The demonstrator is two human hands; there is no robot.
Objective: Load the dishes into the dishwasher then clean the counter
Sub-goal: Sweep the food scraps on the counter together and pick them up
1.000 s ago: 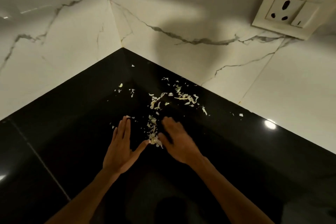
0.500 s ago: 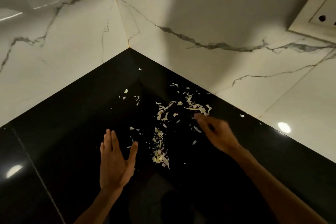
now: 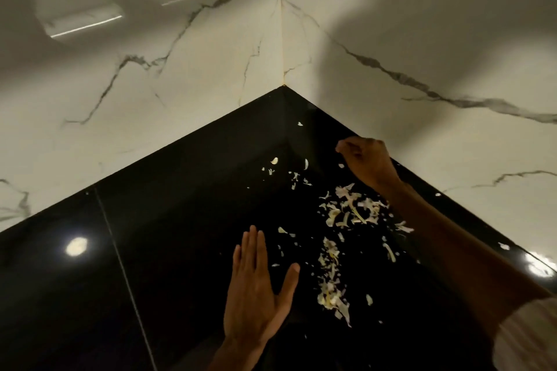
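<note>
Pale vegetable scraps (image 3: 352,211) lie scattered over the glossy black counter (image 3: 180,220) near its back corner. A second heap of scraps (image 3: 330,295) sits closer to me. My left hand (image 3: 256,289) rests flat on the counter, fingers straight and together, thumb spread, just left of the near heap. My right hand (image 3: 367,159) is far back by the right wall, beyond the scraps. Its fingers are curled down toward the counter and I see nothing in them. A few single flakes (image 3: 274,160) lie nearer the corner.
White marble-veined walls (image 3: 180,84) meet at the corner (image 3: 282,86) and bound the counter at the back on both sides. A seam (image 3: 120,250) runs across the counter on the left. Ceiling light reflections (image 3: 77,246) show on the black surface.
My right hand left the near heap and reached back along the right wall, its fingers curling. My left hand drew slightly left and stayed flat. The view swung left, so the wall socket is out of sight.
</note>
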